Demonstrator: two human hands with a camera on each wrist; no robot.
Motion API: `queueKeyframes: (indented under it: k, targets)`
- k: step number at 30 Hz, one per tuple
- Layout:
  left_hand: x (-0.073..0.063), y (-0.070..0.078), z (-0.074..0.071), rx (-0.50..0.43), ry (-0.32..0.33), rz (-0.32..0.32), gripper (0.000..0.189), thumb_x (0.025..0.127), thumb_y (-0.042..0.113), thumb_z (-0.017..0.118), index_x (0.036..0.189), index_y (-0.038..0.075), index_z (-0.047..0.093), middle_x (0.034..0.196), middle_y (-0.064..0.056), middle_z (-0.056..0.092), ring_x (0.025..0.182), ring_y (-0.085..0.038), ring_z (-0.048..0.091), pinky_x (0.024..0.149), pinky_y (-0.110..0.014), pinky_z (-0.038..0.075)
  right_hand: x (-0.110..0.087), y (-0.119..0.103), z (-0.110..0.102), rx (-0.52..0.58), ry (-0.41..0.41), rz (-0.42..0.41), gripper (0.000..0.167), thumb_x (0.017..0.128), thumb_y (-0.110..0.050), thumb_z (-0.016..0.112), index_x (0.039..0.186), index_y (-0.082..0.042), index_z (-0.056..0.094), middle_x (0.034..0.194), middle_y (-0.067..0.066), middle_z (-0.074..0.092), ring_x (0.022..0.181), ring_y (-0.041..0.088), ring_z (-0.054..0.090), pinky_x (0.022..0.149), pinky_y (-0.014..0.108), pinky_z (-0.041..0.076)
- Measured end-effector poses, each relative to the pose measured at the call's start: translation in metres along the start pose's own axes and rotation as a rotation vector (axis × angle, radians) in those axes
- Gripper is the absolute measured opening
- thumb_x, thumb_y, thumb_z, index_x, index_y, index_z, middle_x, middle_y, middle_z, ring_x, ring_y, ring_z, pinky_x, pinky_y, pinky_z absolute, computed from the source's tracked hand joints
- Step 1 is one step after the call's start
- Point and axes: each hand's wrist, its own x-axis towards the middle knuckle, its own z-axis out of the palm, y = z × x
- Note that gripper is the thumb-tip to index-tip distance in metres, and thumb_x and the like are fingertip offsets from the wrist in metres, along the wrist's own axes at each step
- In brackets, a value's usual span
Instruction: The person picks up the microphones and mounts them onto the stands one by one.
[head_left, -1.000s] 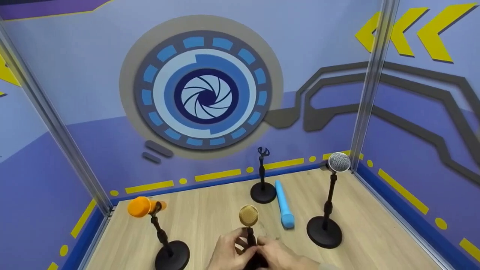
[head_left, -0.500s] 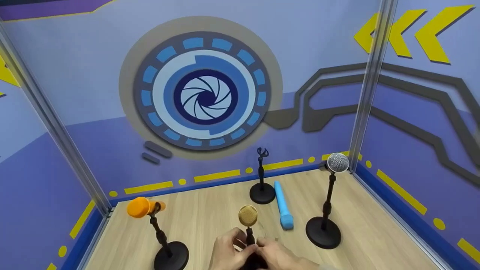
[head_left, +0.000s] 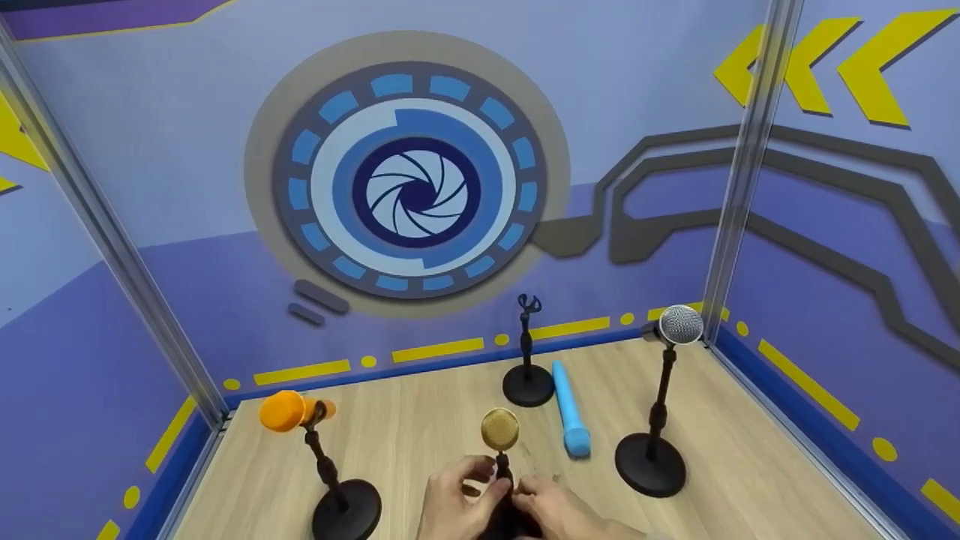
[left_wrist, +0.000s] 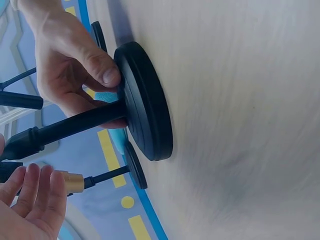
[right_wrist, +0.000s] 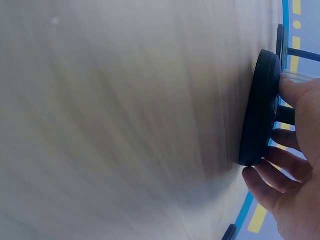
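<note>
A black microphone stand [left_wrist: 80, 122] with a round base stands in front of me, a gold-headed microphone [head_left: 500, 429] at its top. My left hand [head_left: 459, 499] holds its upper stem, the thumb against it and the index finger curled beside it. Lower down, my right hand [head_left: 555, 508] grips the round base [right_wrist: 259, 110], thumb on its upper face and fingers around its edge. In the left wrist view, the gold handle [left_wrist: 74, 182] shows beyond the left hand's fingers. The base's underside is hidden; I cannot tell whether it rests fully on the table.
To the left, an orange microphone [head_left: 283, 411] sits in a stand; a silver-headed one [head_left: 681, 325] sits in another at right. Behind are a stand with a vacant clip [head_left: 528, 345] and a light-blue microphone [head_left: 571, 411] lying on the wooden table [head_left: 420, 405]. Walls enclose the back and sides.
The left thumb and the right fingertips, touching at the stem before, now stand slightly apart. The head view has shifted a little. The other microphones and stands have stayed put.
</note>
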Motion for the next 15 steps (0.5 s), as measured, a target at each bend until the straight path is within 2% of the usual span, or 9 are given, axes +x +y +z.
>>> queueKeyframes:
  k: [3, 6, 8, 11, 15]
  targets:
    - [-0.001, 0.001, 0.000, 0.002, 0.013, 0.028, 0.018, 0.101, 0.036, 0.086, 0.112, 0.022, 0.082, 0.098, 0.000, 0.082, 0.090, -0.005, 0.077, 0.070, -0.030, 0.065, -0.003, 0.003, 0.003, 0.018, 0.057, -0.034, 0.022, 0.100, -0.039, 0.084, 0.108, -0.019, 0.078, 0.103, -0.004, 0.069, 0.089, 0.002, 0.062, 0.076, 0.011, 0.046]
    - [-0.002, 0.000, 0.002, 0.020, 0.039, 0.087, 0.014, 0.101, 0.032, 0.086, 0.111, 0.022, 0.082, 0.096, -0.004, 0.080, 0.088, -0.008, 0.075, 0.068, -0.030, 0.064, -0.005, 0.004, 0.003, 0.018, 0.107, -0.058, 0.024, 0.098, -0.039, 0.086, 0.106, -0.019, 0.075, 0.099, -0.006, 0.067, 0.087, 0.001, 0.060, 0.075, 0.010, 0.043]
    - [-0.002, 0.001, 0.003, 0.029, 0.064, 0.123, 0.013, 0.100, 0.028, 0.086, 0.110, 0.021, 0.081, 0.094, -0.007, 0.078, 0.086, -0.011, 0.074, 0.066, -0.029, 0.063, -0.007, 0.004, 0.001, 0.067, 0.121, -0.048, 0.025, 0.098, -0.037, 0.086, 0.107, -0.018, 0.075, 0.098, -0.005, 0.068, 0.086, 0.000, 0.059, 0.075, 0.009, 0.042]
    - [-0.001, 0.001, 0.003, 0.031, 0.090, 0.151, 0.012, 0.099, 0.025, 0.087, 0.109, 0.021, 0.081, 0.094, -0.005, 0.076, 0.086, -0.010, 0.071, 0.066, -0.028, 0.062, -0.006, 0.002, -0.006, 0.235, 0.129, 0.002, 0.022, 0.099, -0.031, 0.086, 0.111, -0.017, 0.075, 0.096, -0.001, 0.074, 0.083, 0.004, 0.064, 0.074, 0.010, 0.046]
    - [0.001, 0.005, 0.002, 0.004, 0.076, 0.116, 0.012, 0.099, 0.024, 0.086, 0.110, 0.023, 0.082, 0.096, 0.002, 0.074, 0.090, 0.000, 0.065, 0.070, -0.026, 0.061, -0.001, -0.003, -0.018, 0.506, 0.140, 0.113, 0.018, 0.102, -0.025, 0.082, 0.118, -0.018, 0.076, 0.100, 0.005, 0.082, 0.088, 0.017, 0.079, 0.075, 0.024, 0.062]
